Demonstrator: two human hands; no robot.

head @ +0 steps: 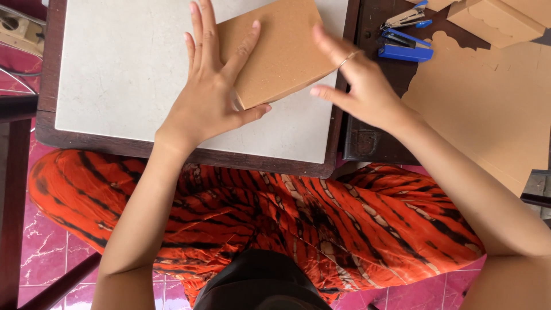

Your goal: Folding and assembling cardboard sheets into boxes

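Nearest the person, orange and black patterned trousers (275, 212) fill the lap below the table edge. Just above them the left hand (209, 95) lies flat and spread on a brown cardboard box (275, 51), fingers on its top face and thumb hooked under its near corner, pressing rather than clasping. The box rests tilted on the pale table top (115, 69). To the right of that hand, the right hand (359, 86) is open with fingers stretched, its fingertips touching the box's right edge, closed around nothing. Beyond the right hand lie two blue staplers (404, 49), then flat brown cardboard sheets (488, 97) further right
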